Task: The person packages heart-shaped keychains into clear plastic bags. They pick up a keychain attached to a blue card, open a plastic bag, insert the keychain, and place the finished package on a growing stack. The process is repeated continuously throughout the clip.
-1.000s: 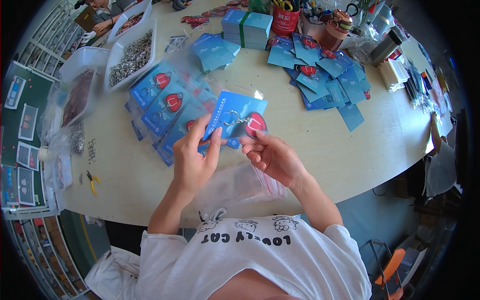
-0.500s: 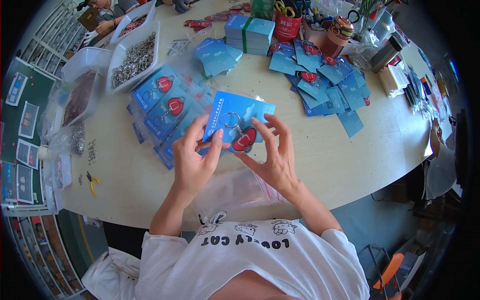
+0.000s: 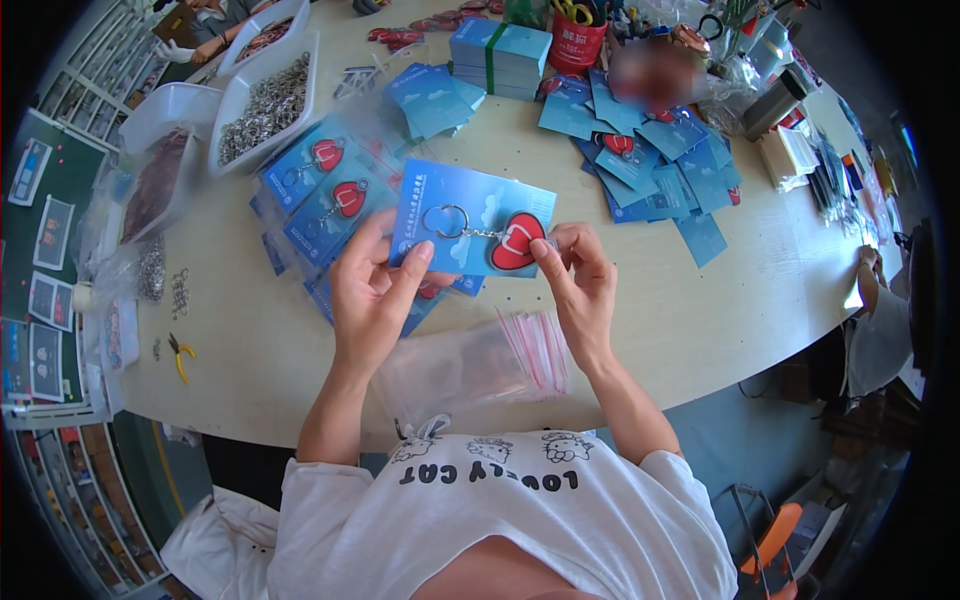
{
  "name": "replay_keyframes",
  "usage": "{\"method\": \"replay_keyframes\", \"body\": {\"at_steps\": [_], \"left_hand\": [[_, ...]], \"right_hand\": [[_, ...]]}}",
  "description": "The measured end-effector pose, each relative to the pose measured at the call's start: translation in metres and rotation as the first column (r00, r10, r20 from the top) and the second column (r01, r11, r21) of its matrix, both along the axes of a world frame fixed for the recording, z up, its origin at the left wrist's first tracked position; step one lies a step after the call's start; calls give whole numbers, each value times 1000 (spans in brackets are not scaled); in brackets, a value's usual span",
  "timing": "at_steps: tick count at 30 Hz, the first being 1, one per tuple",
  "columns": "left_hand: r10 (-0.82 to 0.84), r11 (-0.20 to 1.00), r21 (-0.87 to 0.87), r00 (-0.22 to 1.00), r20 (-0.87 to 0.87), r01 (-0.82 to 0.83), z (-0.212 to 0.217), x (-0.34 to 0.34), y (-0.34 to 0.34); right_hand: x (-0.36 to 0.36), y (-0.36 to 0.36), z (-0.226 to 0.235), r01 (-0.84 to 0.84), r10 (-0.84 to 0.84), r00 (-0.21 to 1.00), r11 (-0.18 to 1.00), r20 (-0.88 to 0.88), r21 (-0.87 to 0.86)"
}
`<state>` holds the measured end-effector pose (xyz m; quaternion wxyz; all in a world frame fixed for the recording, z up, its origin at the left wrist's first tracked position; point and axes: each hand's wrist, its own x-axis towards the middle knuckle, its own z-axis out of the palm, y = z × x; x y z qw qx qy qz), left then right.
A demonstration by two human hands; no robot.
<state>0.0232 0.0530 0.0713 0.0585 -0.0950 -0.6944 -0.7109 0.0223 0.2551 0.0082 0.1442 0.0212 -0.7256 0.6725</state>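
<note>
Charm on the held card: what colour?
The charm is red with a dark edge and pale curved line; best in the head view.

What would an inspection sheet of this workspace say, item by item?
Surface: pale table, partly covered.
Job's things: blue card with red heart keychain; clear bags nearer the body.
Clutter: yellow-handled pliers left; loose cards right; banded card stack far side.
Hands: left hand holds the card's left edge; right hand pinches at the keychain's right edge.
Cables: thin dark curve below the table's right side, perhaps a cord.
Surroundings: shelves lower left; another person upper left.
</note>
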Motion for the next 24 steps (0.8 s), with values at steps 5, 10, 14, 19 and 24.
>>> {"method": "replay_keyframes", "body": {"at_steps": [5,10,14,19,24], "left_hand": [[-18,990,141,997,79,7,-9,1,5],[-21,984,180,991,131,-3,-15,1,4],[-41,990,138,990,138,21,-22,1,3],[-198,929,-286,968,157,237,-45,13,-5],[-268,475,-875,963,-40,96,-89,40,-1]], "right_hand": [[-3,-5,0,-68,67,998,947,-12,-315],[1,-10,9,-73,93,995,900,26,-430],[0,-5,10,-117,243,951,856,192,-504],[5,30,-11,-121,188,955,953,230,-279],[8,72,-35,141,-86,970,961,227,-240]]}}
